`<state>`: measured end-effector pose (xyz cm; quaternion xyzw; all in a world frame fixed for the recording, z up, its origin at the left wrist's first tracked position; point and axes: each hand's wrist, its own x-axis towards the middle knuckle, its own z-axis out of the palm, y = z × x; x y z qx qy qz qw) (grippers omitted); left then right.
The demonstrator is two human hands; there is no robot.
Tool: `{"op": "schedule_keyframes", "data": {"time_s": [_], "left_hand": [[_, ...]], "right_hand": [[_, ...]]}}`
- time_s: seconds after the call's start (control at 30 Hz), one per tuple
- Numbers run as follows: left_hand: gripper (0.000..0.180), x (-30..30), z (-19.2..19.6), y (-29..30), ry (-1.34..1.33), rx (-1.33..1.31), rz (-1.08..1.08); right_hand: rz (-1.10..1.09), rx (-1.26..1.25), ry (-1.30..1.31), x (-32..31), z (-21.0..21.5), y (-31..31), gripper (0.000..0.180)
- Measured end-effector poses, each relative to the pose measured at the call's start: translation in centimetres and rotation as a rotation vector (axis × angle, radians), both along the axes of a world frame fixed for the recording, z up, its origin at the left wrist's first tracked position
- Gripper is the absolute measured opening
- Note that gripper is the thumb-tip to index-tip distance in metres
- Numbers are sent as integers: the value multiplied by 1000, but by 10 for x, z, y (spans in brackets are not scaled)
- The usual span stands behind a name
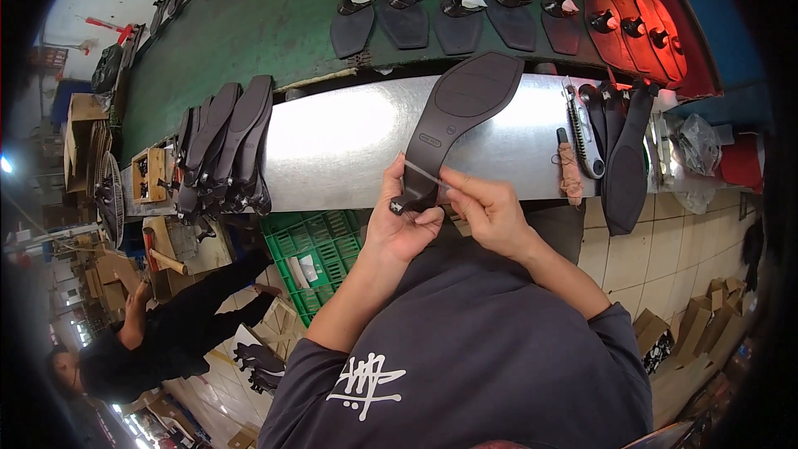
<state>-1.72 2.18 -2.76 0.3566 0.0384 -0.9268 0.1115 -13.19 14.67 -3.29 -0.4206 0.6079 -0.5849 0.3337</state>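
Note:
A dark shoe sole (475,87) tilts over the metal bench, its wide toe part pointing away from me and its narrow heel end near my body. My left hand (397,229) is closed round the heel end. A thin pale strip (424,173) crosses the narrow part of the sole, between the left fingertips and the right ones. My right hand (492,209) pinches the strip's right end at the sole's edge. Whether the strip is a band or a stiff piece, I cannot tell.
Soles with straps (453,21) line the green conveyor belt (283,8), under red light at right. More soles (224,129) pile on the left of the metal bench (316,133). A box cutter (584,133) lies right. Below are a green crate (320,254) and, left, another person (158,341).

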Motion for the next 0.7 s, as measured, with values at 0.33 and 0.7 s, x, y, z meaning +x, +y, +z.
{"op": "schedule_keyframes", "data": {"time_s": [0.33, 0.7], "left_hand": [[55, -8, -3, 6, -347, -1098, 299], [72, -6, -4, -1, -414, -1220, 272]], "right_hand": [[312, 279, -607, 2, 12, 5, 63], [216, 266, -799, -9, 24, 4, 29]]}}
